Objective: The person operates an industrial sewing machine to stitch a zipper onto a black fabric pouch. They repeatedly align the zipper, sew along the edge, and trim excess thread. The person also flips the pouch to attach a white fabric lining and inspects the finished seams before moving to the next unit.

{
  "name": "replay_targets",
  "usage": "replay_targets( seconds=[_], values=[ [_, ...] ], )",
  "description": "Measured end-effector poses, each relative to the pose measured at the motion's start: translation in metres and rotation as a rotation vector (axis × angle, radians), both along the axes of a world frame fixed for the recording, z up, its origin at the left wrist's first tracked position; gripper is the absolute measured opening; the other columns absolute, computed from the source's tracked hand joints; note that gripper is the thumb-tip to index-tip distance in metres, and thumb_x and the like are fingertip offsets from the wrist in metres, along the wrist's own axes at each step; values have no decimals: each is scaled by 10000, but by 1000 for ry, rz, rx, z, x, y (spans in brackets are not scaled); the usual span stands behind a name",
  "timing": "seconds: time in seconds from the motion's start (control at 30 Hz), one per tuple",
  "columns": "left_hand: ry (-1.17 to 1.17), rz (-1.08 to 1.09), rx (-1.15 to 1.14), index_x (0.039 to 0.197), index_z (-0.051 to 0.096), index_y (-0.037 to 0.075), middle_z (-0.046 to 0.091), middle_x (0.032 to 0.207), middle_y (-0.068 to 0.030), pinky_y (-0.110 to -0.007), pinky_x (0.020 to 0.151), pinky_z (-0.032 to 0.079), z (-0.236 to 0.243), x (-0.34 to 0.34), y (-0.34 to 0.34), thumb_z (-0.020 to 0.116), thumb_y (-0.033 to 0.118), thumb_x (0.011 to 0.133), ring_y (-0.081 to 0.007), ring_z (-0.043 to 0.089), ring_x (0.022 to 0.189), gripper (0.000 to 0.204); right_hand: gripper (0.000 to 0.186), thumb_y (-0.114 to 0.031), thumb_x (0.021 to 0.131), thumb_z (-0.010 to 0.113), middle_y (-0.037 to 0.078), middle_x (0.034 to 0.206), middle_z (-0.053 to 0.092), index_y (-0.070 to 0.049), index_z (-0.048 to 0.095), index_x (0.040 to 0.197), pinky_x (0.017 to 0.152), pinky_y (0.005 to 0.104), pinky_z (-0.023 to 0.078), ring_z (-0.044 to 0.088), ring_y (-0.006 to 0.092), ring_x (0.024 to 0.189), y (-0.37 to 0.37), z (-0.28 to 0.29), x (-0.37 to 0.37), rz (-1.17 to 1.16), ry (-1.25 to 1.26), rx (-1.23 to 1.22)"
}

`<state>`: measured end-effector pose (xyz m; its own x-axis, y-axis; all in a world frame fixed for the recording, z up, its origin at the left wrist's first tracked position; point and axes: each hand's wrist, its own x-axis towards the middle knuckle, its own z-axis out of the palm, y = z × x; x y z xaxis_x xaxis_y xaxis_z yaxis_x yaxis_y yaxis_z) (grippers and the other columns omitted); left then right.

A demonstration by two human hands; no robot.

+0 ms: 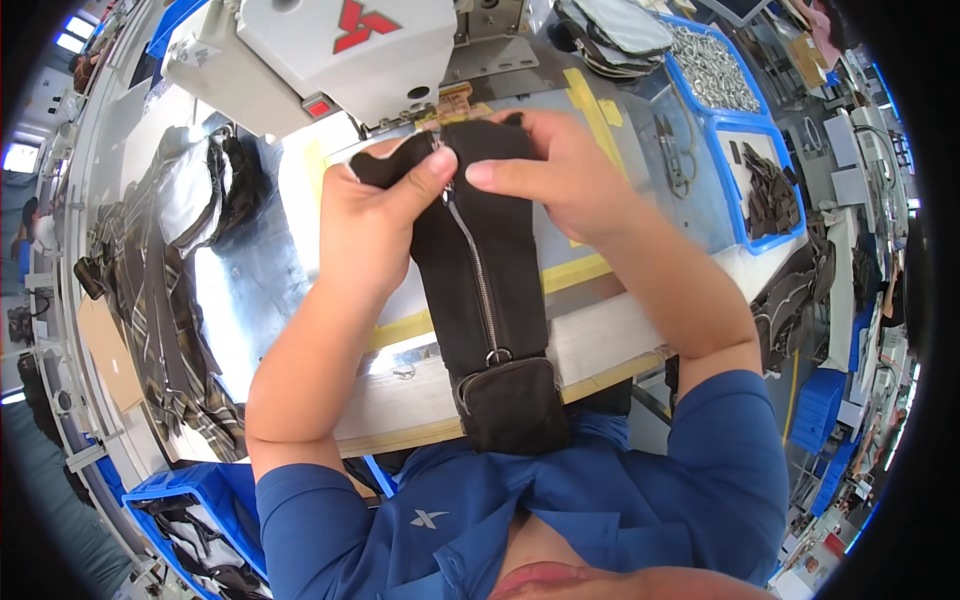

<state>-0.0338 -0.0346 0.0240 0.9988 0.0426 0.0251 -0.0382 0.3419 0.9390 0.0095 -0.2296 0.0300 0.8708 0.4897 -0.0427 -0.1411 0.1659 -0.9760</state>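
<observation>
My left hand grips the far left edge of a black fabric bag piece, its thumb pressed on top beside the zipper. My right hand holds the far right edge, thumb on top and fingers behind, partly hidden. A metal zipper runs down the middle of the piece, its puller just below my thumbs. At the near end, a small black zipped pouch hangs over the table edge, with a metal ring above it. The piece's far edge lies close to a white sewing machine.
Scissors lie on the right. A blue tray holds dark straps; another beyond it holds metal hardware. Dark and white pieces sit left, near striped fabric. A blue bin stands lower left. Yellow tape marks the table.
</observation>
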Motion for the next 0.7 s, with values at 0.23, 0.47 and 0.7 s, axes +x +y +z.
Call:
replay_targets(
  seconds=[0.23,0.47,0.7],
  values=[
    [345,-22,-62,1135,733,-77,786,1023,-148,-346,780,609,-17,23,-6,803,68,960,-198,748,856,238,206,-156,1001,751,55,921,765,35,757,1079,639,264,534,679,86,765,-3,-41,18,-112,15,-120],
    [366,-42,-10,1160,713,-83,778,1048,-152,-355,788,614,-22,27,-8,820,106,956,-209,753,868,298,259,-212,982,768,105,841,738,46,743,967,655,347,542,676,161,729,-6,-57,30,-103,-5,-332],
    [126,-165,957,1444,532,-98,744,1133,-217,-340,924,571,-18,7,6,941,265,824,-197,730,1010,827,378,-324,970,739,239,971,727,54,731,951,841,510,546,673,478,916,-3,-26,42,31,-425,-1042]
  ],
)
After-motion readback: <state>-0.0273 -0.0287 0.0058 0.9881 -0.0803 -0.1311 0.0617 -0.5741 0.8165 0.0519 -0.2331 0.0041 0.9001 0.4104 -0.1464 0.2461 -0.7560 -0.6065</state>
